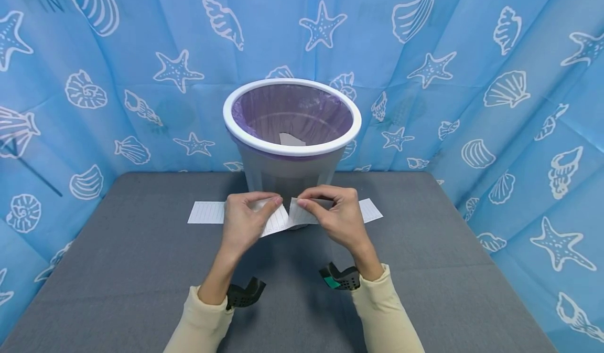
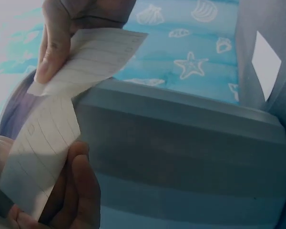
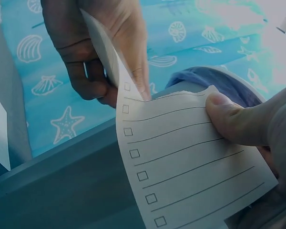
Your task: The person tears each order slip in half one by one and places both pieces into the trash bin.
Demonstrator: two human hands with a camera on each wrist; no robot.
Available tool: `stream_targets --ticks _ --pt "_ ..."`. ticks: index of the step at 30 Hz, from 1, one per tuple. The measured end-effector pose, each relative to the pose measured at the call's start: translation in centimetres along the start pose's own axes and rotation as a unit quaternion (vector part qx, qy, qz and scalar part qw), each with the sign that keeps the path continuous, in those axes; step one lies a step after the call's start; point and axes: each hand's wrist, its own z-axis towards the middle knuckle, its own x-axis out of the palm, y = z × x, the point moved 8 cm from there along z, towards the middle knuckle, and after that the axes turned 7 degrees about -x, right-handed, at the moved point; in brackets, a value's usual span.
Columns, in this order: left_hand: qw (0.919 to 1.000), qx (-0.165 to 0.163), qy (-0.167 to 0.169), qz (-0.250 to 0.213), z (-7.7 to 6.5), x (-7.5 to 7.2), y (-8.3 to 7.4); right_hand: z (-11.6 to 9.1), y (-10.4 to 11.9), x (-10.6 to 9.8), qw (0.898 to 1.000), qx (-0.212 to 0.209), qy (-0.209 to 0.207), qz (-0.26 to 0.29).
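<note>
Between my two hands is a white checklist paper [image 3: 181, 157] with ruled lines and small boxes down one edge. It is torn part of the way across, its halves bent apart and joined near the boxed edge. My left hand [image 1: 243, 219] pinches one half between thumb and fingers. The other half is pinched by my right hand [image 1: 337, 214], whose thumb lies close to the ragged torn edge in the right wrist view. Both hands are in front of a grey trash bin [image 1: 292, 169] with a white rim and purple liner [image 1: 292, 101].
One lined paper strip [image 1: 205, 212] lies on the grey table [image 1: 141, 269] left of the bin, another strip [image 1: 370, 210] to the right. Inside the bin shows a pale piece [image 1: 291, 139]. A blue shell-patterned curtain [image 1: 273, 22] hangs behind and at both sides.
</note>
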Motion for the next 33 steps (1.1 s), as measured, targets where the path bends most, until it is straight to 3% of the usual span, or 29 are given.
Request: stream_targets --ticks 6,16,24,33 --pt "0.9999 0.005 -0.012 0.004 0.1 -0.2 0.4 0.2 0.6 -0.3 1.0 0.001 -0.005 0.002" --pt "0.9993 0.005 -0.036 0.012 0.3 -0.6 0.6 1.2 4.0 -1.0 1.0 -0.001 -0.017 -0.007" --pt "0.9993 0.004 -0.036 0.005 0.4 -0.9 0.9 0.2 1.5 -1.5 1.0 -0.005 -0.025 -0.001" --pt "0.9996 0.011 -0.023 -0.009 0.2 -0.8 0.6 0.1 1.4 -1.9 1.0 0.004 -0.026 -0.01"
